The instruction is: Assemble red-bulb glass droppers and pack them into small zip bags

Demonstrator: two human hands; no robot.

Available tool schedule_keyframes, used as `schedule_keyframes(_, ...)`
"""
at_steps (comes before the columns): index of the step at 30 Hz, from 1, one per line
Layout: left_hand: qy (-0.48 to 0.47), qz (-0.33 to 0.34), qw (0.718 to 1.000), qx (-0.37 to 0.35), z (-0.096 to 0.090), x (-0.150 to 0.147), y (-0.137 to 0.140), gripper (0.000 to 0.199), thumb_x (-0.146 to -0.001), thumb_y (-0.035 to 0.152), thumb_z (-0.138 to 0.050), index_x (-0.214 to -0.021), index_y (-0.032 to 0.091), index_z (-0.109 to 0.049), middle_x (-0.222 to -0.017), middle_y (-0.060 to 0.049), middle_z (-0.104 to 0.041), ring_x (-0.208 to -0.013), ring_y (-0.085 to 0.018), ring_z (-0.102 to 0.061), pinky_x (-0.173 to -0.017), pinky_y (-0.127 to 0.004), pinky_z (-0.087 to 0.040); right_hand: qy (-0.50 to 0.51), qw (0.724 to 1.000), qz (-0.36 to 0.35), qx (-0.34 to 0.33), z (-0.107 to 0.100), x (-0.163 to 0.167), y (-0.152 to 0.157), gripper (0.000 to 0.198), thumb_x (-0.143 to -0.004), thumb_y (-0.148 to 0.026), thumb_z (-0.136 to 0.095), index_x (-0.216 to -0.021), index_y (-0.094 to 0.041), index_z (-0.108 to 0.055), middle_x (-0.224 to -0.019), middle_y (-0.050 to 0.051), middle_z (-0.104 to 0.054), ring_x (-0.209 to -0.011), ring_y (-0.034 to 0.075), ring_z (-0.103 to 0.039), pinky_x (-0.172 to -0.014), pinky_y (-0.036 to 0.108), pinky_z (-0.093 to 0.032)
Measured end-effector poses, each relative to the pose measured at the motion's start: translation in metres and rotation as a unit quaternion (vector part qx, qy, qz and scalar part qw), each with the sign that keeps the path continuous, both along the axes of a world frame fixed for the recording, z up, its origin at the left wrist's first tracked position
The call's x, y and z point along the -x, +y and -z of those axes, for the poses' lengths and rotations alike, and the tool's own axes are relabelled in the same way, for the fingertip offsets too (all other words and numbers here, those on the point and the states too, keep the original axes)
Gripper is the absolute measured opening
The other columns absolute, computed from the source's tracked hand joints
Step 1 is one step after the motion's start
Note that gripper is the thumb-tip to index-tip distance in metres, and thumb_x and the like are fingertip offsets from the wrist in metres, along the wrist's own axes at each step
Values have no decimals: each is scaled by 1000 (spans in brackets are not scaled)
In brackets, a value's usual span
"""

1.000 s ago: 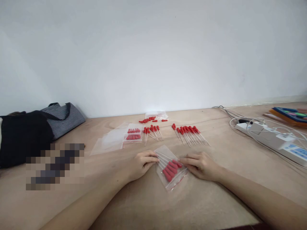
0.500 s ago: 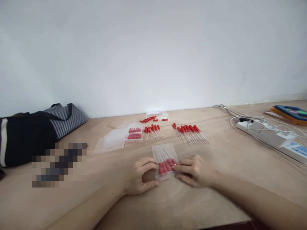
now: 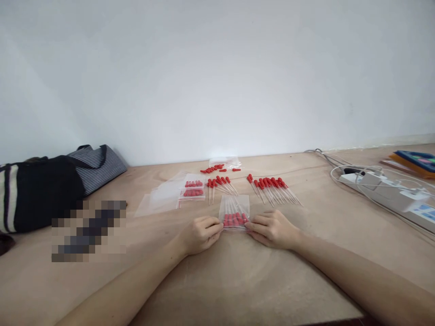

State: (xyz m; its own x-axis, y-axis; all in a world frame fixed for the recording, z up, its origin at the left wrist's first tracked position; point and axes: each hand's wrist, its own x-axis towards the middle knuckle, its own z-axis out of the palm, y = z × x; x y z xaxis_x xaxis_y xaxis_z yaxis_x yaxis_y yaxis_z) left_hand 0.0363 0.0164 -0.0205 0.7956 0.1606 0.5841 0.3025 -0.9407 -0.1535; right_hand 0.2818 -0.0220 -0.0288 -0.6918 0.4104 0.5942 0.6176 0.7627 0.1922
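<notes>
Between my hands lies a clear zip bag [image 3: 234, 203] with several red-bulbed droppers [image 3: 235, 220] inside, bulbs toward me and thin stems pointing away. My left hand [image 3: 200, 235] pinches the bag's near left corner. At the near right corner, my right hand [image 3: 273, 230] has its fingers closed on the bag's edge. Beyond the bag, loose droppers lie in a smaller group [image 3: 222, 183] and a larger group [image 3: 272, 188] to the right. Filled bags of droppers [image 3: 193, 192] rest to the left, overlapping flat clear bags [image 3: 159, 199].
Loose red rubber bulbs [image 3: 212, 169] lie near the wall beside a clear plastic bag [image 3: 226, 161]. A white power strip [image 3: 390, 192] with cables stands at the right, with a blue and orange object [image 3: 416, 162] behind. A black bag [image 3: 44, 194] and a pixelated patch are at the left.
Both hands have moved the bag slightly away from me and straightened it. My left fingers, spread beside the bag before, are now closed on its corner.
</notes>
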Motion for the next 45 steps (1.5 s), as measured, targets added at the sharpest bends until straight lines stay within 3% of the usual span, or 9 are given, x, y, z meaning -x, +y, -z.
schedule_keyframes(5, -13, 12, 1000, -23, -3, -1, -3, 14, -80, 12, -44, -83, 15, -58, -73, -4, -64, -64, -13, -60, -58, -22, -49, -31, 997, -18, -75, -1, 0, -2, 21, -82, -14, -42, -71, -14, -59, -54, -1, -53, -47, 9, -44, -45, 25, -27)
schedule_keyframes(11, -1, -8, 996, -85, -3, -2, -2, 15, -82, 14, -45, -93, 12, -55, -80, -7, -65, -69, -15, -62, -59, -24, -50, -22, 995, -15, -98, -1, -1, -3, 18, -82, -14, -44, -70, -14, -57, -52, -2, -51, -46, 8, -41, -45, 25, -27)
schedule_keyframes(21, 31, 37, 985, -165, -7, -4, 4, 16, -83, 9, -43, -75, 13, -56, -59, -1, -60, -49, -10, -54, -44, -22, -40, -66, 990, -45, -119, 4, -8, 0, 19, -83, -10, -39, -74, -12, -55, -57, 0, -51, -51, 9, -43, -47, 25, -27)
schedule_keyframes(28, 41, 25, 986, -161, -5, -5, 3, 21, -85, 7, -38, -74, 12, -56, -56, -1, -57, -48, -10, -52, -45, -22, -40, -47, 990, -15, -135, 1, -3, 0, 23, -83, -13, -40, -65, -15, -53, -54, -1, -49, -49, 9, -39, -47, 27, -23)
schedule_keyframes(33, 46, 8, 990, -135, -1, -5, 3, 22, -85, 9, -40, -70, 12, -56, -55, -1, -57, -47, -10, -52, -46, -21, -41, -37, 988, 1, -149, -2, 6, 0, 18, -83, -13, -42, -73, -14, -57, -59, 0, -54, -52, 9, -42, -47, 27, -21)
schedule_keyframes(40, 2, 13, 995, -100, -1, -8, -1, 17, -84, 11, -42, -93, 16, -56, -76, -4, -65, -63, -12, -60, -59, -24, -49, -35, 990, -34, -136, -2, 7, 2, 24, -84, -11, -36, -69, -14, -55, -59, 0, -54, -51, 9, -43, -48, 26, -23)
schedule_keyframes(45, 11, 26, 993, -119, -2, -13, 0, 15, -83, 9, -45, -88, 15, -57, -67, -2, -63, -57, -12, -58, -52, -24, -46, -12, 990, 1, -139, 0, 14, 3, 20, -83, -14, -42, -67, -15, -55, -57, -1, -53, -52, 9, -43, -47, 27, -20)
